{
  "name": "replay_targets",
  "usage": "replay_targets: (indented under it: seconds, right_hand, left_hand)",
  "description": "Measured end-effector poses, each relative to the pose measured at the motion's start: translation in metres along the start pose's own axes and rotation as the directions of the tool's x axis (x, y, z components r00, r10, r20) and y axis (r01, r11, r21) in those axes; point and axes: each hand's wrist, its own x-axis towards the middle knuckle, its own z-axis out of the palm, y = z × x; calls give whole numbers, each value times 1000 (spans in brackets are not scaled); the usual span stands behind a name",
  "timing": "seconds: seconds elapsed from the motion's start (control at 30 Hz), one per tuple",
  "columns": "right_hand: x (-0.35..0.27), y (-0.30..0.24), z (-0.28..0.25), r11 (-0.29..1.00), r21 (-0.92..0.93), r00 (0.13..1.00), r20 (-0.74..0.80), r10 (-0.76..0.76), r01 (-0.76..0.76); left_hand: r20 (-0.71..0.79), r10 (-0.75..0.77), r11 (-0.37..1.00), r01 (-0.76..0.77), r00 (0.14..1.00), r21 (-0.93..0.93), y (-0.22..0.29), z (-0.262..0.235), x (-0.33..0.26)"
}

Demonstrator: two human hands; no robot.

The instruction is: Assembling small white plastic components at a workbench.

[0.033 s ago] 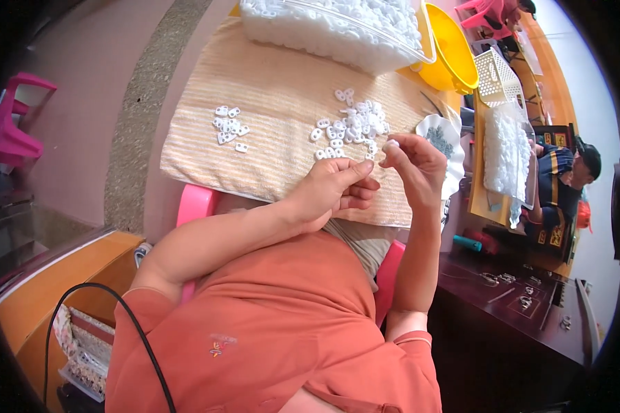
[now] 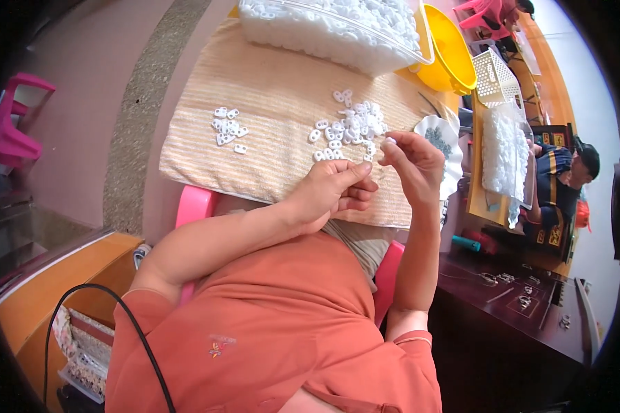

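My right hand (image 2: 417, 162) pinches a small white plastic piece (image 2: 390, 141) between thumb and fingertips, above the near right part of the cloth. Just left of it, my left hand (image 2: 334, 186) has its thumb pressed to the curled index finger; anything between them is too small to make out. Beyond both hands lies a loose heap of white two-holed plastic pieces (image 2: 362, 120), a few of them scattered at its near edge. Farther left on the striped towel (image 2: 269, 89) rests a smaller cluster of the same pieces (image 2: 227, 126).
A clear bin (image 2: 331, 34) full of white pieces stands at the far edge, beside a yellow basket (image 2: 451, 51). A white scalloped dish (image 2: 455, 165) sits at the towel's right. Another person (image 2: 561, 168) is at a table on the right, near a second filled bin (image 2: 504, 151).
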Motion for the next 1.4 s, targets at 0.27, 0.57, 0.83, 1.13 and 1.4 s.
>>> replay_targets:
  seconds: [0.27,0.57,0.83,1.13,1.4]
  right_hand:
    - [18,1,-16,967,-254,982,188,20,29]
    - [15,5,-45,984,-167,986,142,86,-62]
    - [56,-4,-95,964,-254,986,-124,-114,80]
    - [91,-20,-97,943,-318,956,-233,-179,99]
    - [-15,30,-42,904,-427,999,50,-11,32]
  left_hand:
    - [2,77,996,-77,997,47,4,0,-1]
    - [-6,78,992,-77,997,102,2,-1,1]
    - [-14,59,989,-56,998,140,0,5,-4]
    - [6,103,983,-103,995,151,1,0,0]
    - [-25,147,974,-141,989,177,3,-1,1]
